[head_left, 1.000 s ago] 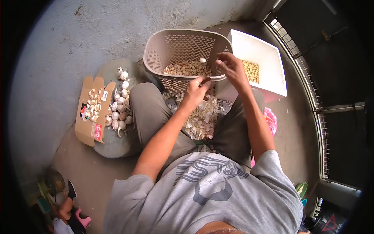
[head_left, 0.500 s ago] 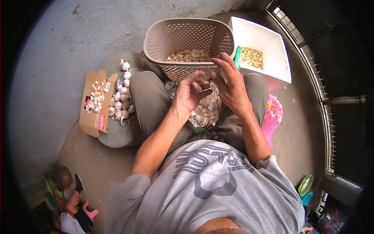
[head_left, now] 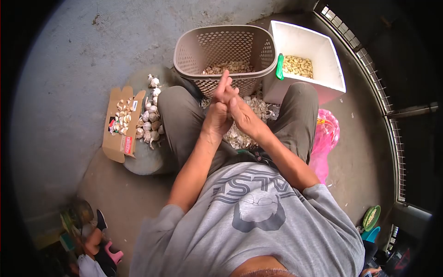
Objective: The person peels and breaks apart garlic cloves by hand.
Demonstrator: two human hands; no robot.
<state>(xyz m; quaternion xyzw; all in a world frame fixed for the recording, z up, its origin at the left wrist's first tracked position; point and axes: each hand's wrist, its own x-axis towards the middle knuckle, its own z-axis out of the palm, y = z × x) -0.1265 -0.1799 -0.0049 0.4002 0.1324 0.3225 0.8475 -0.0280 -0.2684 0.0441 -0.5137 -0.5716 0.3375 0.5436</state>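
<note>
My left hand (head_left: 215, 119) and my right hand (head_left: 246, 119) are pressed together above my lap, in front of the basket. Fingers of both hands overlap, and the right thumb lies along the left hand. A whitish piece of garlic sat in the left hand a moment ago; the closed hands now hide it. Below them, a heap of papery garlic skins (head_left: 240, 136) lies between my legs. Loose garlic cloves (head_left: 222, 68) fill the bottom of the brown lattice basket (head_left: 221, 31). Whole garlic bulbs (head_left: 153, 115) stand in a group by my left knee.
An opened cardboard box (head_left: 113, 150) with separated cloves (head_left: 122, 117) lies at left on a round grey seat (head_left: 152, 165). Right of the basket, a white foam box (head_left: 318, 51) holds peeled cloves (head_left: 297, 66); a green-handled item (head_left: 280, 67) rests at its rim. A pink bag (head_left: 325, 138) is beside my right leg.
My hands, apart half a second ago, have come together. The right hand moved left and down onto the left hand, and the garlic piece went out of sight between them.
</note>
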